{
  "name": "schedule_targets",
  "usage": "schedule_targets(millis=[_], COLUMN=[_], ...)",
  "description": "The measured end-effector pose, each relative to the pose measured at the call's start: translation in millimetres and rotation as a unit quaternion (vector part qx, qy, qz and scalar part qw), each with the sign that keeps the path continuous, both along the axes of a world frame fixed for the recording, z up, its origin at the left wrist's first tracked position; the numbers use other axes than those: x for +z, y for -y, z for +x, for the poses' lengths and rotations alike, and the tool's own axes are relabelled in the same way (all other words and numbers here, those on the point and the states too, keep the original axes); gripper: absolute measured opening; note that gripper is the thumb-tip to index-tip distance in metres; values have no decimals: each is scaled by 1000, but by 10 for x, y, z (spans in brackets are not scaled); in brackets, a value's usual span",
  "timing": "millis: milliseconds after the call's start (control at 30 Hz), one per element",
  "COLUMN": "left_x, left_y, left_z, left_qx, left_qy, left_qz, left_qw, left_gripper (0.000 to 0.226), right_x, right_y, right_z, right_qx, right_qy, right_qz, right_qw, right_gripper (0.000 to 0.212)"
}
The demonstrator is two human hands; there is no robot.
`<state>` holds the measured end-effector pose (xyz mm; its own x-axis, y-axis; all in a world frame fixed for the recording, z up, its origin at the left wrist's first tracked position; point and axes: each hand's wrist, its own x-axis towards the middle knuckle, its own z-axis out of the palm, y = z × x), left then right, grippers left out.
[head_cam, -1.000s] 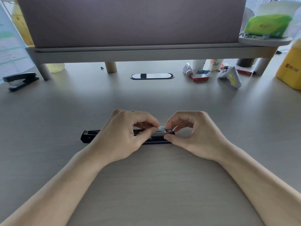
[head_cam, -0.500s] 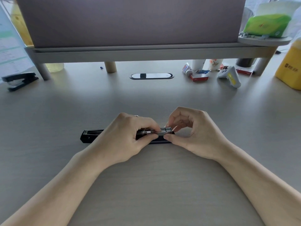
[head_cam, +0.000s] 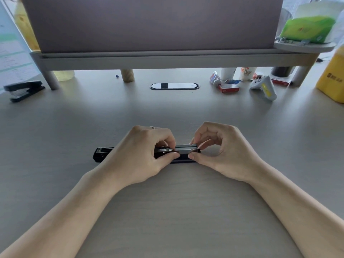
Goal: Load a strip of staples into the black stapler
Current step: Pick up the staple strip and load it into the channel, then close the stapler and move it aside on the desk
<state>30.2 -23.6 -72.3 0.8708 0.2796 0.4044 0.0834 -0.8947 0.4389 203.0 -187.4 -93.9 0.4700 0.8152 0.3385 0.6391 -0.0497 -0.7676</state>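
The black stapler [head_cam: 101, 154] lies flat and opened out lengthwise on the desk, its left end showing past my left hand. A silvery strip of staples [head_cam: 186, 147] rests in the metal channel at the stapler's right end. My left hand [head_cam: 141, 155] covers the stapler's middle, thumb and forefinger pinched at the strip's left end. My right hand [head_cam: 223, 151] pinches the channel's right end between thumb and fingertips. The middle of the stapler is hidden under my left hand.
A second black stapler [head_cam: 24, 90] sits at the far left. A monitor riser [head_cam: 167, 60] spans the back, with a cable grommet [head_cam: 174, 86] below it. Small red boxes [head_cam: 228, 88], a white controller [head_cam: 264, 87] and a yellow container [head_cam: 333, 81] crowd the back right.
The staple strip went from raised between my fingertips down into the channel. My left hand shifted slightly left along the stapler, uncovering more of the strip; the right hand stayed at the end.
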Motion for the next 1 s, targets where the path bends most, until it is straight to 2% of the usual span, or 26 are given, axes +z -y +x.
schedule_targets(millis=[100,200,300,433,533,633,700,800,900,1000], left_x=[62,200,351,499,649,842,999,1164,1044,791], left_y=[-19,-195,-415,-501,-492,-403,-326,-243,-136,-20], left_z=[-39,-168,-316,-353,-249,-76,-19,25,136,274], left_qx=[13,30,48,28,10,1,16,17,-14,-36], left_qy=[-14,-109,-212,-275,-317,-351,-338,-249,-205,-213], left_qz=[-22,-37,-16,15,84,195,221,166,93,46], left_qw=[1000,993,976,961,945,916,915,954,974,975], left_gripper=[29,39,28,20,19,27,36,43,39,28], right_x=[9,31,46,61,68,70,77,83,84,94], right_y=[8,18,11,-3,-3,7,11,7,-4,-8], right_z=[-5,-29,-34,-43,-55,-69,-80,-87,-91,-101], right_qx=[-9,-11,-13,-25,-30,-34,-34,-35,-40,-40], right_qy=[1,-7,-18,-21,-28,-33,-35,-31,-40,-49], right_qz=[-5,-14,-23,-34,-40,-38,-32,-35,-34,-23], right_qw=[1000,1000,999,999,998,998,998,998,998,998], right_gripper=[28,34,34,31,29,30,32,36,40,48])
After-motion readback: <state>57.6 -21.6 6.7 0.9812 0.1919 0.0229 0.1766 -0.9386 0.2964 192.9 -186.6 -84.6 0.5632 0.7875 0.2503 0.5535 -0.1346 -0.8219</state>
